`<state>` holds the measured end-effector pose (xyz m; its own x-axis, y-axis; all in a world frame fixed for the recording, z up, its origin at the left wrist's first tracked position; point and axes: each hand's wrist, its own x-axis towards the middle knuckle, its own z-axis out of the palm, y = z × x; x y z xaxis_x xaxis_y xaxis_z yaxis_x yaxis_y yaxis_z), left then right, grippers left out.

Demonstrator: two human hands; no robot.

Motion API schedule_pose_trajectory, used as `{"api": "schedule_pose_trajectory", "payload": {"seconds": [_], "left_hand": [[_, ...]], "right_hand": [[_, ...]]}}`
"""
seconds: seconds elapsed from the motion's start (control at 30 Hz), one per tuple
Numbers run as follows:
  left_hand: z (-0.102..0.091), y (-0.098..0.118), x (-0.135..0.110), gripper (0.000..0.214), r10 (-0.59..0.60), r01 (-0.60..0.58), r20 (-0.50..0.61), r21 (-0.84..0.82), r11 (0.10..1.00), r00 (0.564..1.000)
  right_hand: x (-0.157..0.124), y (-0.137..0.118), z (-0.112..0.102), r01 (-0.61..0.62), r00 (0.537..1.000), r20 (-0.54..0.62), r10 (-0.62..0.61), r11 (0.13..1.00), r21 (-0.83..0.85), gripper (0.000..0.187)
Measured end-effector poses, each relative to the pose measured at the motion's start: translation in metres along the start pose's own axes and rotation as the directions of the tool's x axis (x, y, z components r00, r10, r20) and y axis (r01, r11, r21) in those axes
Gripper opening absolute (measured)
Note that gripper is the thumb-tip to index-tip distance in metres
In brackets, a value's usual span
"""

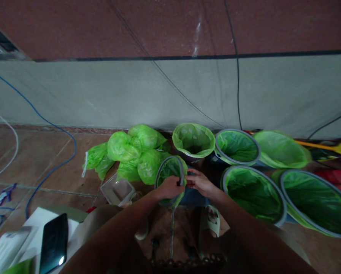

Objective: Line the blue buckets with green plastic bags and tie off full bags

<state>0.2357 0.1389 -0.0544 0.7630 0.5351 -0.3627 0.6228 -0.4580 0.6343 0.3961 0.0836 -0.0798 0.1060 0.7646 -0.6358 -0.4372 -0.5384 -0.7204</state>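
A small trash bin (197,194) with a dark blue body stands tilted between my feet, its mouth turned left. A green bin bag (169,168) lines it and folds out over the edge, with a grey ring (182,171) around the mouth. My left hand (170,187) reaches across the opening, its fingers closed on the ring and bag at the right side of the rim. On the outer side of that rim, my right hand (199,181) has its bent fingers at the folded bag edge. The fingertips of both hands are partly hidden.
Several knotted green bags (124,146) lie to the left, beside a clear plastic container (117,189). More lined bins (254,194) stand along the wall at right. A phone (54,243) rests on a white box at lower left. A blue cable (49,175) crosses the tiles.
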Motion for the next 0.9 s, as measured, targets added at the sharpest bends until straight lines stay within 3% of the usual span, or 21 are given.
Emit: {"api": "schedule_pose_trajectory", "payload": {"seconds": [0.17, 0.3, 0.4, 0.6, 0.73, 0.83, 0.9], "left_hand": [[0.002, 0.002, -0.002, 0.028, -0.067, 0.06, 0.044, 0.138, 0.989, 0.997], [0.006, 0.002, -0.007, 0.025, -0.079, 0.042, 0.123, 0.277, 0.96, 0.989], [0.005, 0.003, -0.01, 0.023, -0.052, -0.009, 0.17, 0.342, 0.94, 0.984], [-0.003, 0.002, -0.014, 0.013, -0.09, 0.004, 0.251, 0.323, 0.946, 0.964], [-0.006, -0.006, -0.019, 0.006, -0.144, 0.021, 0.328, 0.351, 0.936, 0.934], [-0.013, -0.013, -0.02, 0.019, -0.192, 0.088, 0.32, 0.312, 0.946, 0.928], [-0.018, -0.016, -0.017, 0.031, -0.214, 0.144, 0.247, 0.271, 0.952, 0.945]], "right_hand": [[0.002, 0.003, 0.0, 0.016, 1.0, -0.024, -0.018, 0.995, -0.094, 0.027], [0.008, 0.013, -0.004, -0.013, 0.997, -0.072, -0.001, 0.979, -0.204, 0.019], [0.01, 0.019, -0.009, -0.062, 0.993, -0.11, 0.041, 0.979, -0.195, 0.015], [0.007, 0.016, -0.013, -0.053, 0.992, -0.117, 0.045, 0.996, -0.073, 0.01], [0.006, 0.019, -0.008, -0.069, 0.996, -0.058, 0.065, 0.996, -0.061, 0.019], [0.007, 0.024, -0.003, -0.095, 0.995, 0.003, 0.095, 0.993, -0.067, 0.021], [0.007, 0.028, -0.001, -0.108, 0.993, 0.032, 0.111, 0.991, -0.08, 0.02]]}}
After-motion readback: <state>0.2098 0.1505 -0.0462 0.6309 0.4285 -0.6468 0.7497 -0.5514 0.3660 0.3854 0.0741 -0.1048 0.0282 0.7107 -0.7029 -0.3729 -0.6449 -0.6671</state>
